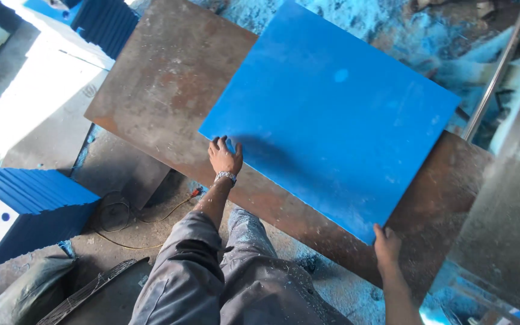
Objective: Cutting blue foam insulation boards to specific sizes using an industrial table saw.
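A large flat blue plastic sheet (332, 114) lies tilted on a rusty brown metal table (170, 84). My left hand (224, 157), with a metal watch on the wrist, grips the sheet's near left corner. My right hand (386, 245) holds the sheet's near right corner, fingers curled over the edge. Both arms reach forward from my grey-trousered legs below.
A stack of blue sheets (28, 204) stands on the floor at left, more blue sheets (106, 24) at top left. A cable (145, 219) lies on the floor. A metal rod (498, 72) and grey machine body (513, 204) stand at right, with blue shavings behind.
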